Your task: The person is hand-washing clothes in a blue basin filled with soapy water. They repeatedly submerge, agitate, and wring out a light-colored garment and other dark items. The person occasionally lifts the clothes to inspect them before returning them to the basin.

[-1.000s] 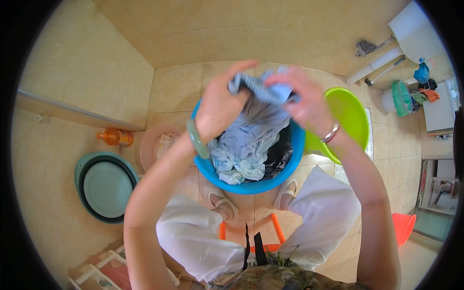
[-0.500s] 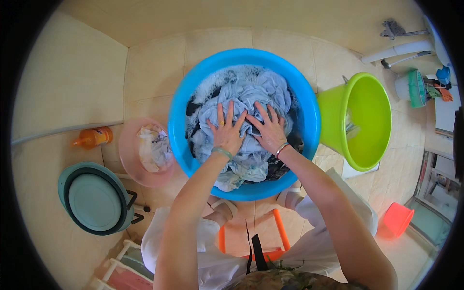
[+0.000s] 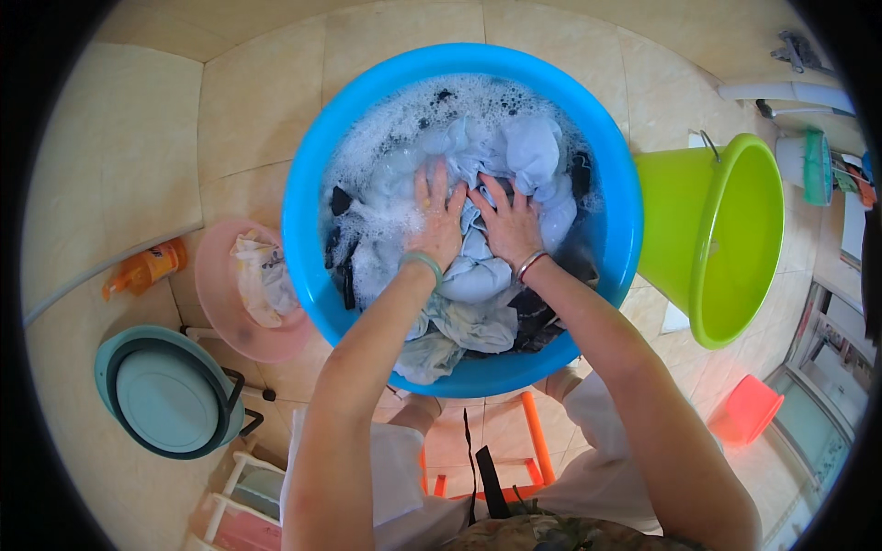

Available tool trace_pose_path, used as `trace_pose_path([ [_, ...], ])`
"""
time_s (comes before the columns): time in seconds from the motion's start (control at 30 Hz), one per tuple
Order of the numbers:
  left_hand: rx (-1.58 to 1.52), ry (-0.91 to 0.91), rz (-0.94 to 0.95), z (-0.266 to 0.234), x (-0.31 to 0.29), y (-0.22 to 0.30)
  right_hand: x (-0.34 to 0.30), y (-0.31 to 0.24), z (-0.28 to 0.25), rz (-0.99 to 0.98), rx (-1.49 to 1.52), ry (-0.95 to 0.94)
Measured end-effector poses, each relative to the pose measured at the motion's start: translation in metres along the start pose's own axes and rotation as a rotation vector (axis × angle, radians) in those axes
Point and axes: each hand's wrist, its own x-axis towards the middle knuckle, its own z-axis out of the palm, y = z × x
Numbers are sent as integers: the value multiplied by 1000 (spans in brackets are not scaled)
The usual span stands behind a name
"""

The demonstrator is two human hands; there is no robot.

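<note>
A large blue basin (image 3: 300, 211) of sudsy water sits in front of me, heaped with wet laundry. My left hand (image 3: 439, 222) lies spread on the light blue garment (image 3: 476, 278), with foam (image 3: 381, 197) around its fingers. Beside it, my right hand (image 3: 509, 225) presses on the same heap, its fingers apart and partly in the folds. Swollen light blue fabric bulges above the water beyond the hands. Dark clothes (image 3: 537, 323) and a pale patterned cloth (image 3: 478, 323) lie in the nearer part of the basin.
A lime green bucket (image 3: 675, 207) is tipped toward me on the right. To the left are a pink basin (image 3: 220, 317) holding white cloth, an orange bottle (image 3: 145, 268) and grey-green basins (image 3: 175, 395). An orange stool (image 3: 538, 439) is below me; a red bucket (image 3: 749, 410) stands lower right.
The laundry under both hands has sunk lower, and more water and foam show over and around it. My view has come closer to the basin. Both hands remain spread on the cloth.
</note>
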Motion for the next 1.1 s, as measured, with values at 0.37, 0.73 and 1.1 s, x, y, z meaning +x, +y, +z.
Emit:
trace_pose_path([
  [0.37,-78,-614,-286,-32,32,11,25,21,23,-27,81,-670],
  [0.73,330,-952,30,-15,32,-5,0,46,34,-41,98,-382],
  [1.1,158,-465,-81,-39,31,11,14,21,-35,4,170,-311],
])
